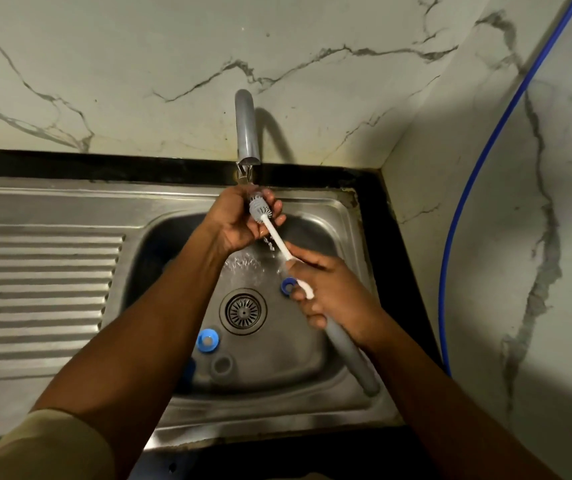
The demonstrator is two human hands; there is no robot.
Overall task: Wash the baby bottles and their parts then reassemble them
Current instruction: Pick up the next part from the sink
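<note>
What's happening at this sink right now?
A person is rinsing a bottle brush under the running tap. The right hand grips the handle while the left hand curls around the grey bristle head in the stream. A blue ring and a grey part lie in the sink near the drain.

left hand (239, 220) gripping, right hand (333, 292) gripping lower
</note>
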